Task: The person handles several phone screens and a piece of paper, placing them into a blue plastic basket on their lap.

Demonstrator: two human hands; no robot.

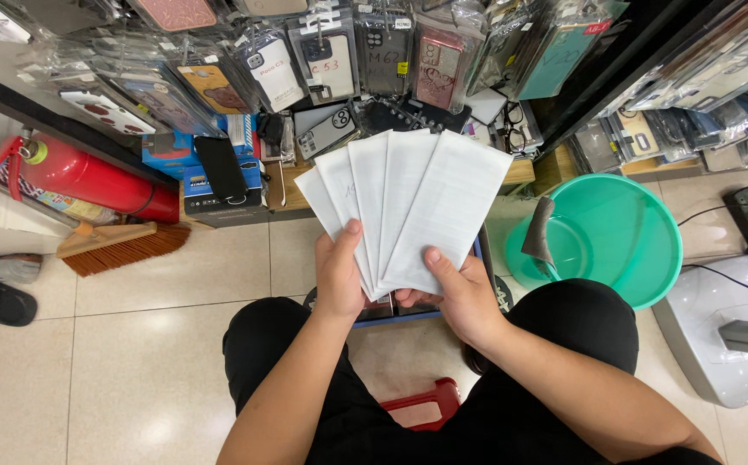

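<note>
— Starting leftward, what's there?
— A red fire extinguisher (90, 176) and broom (120, 245) on the floor.
— And both hands?
— Left hand (339, 275) and right hand (460, 297), each grip closed on fanned white packets (408, 202). A green basin (623, 237) sits right.

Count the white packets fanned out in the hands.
5 white packets, fanned left to right, pinched at the bottom by the left hand and right hand. More may hide behind.
</note>
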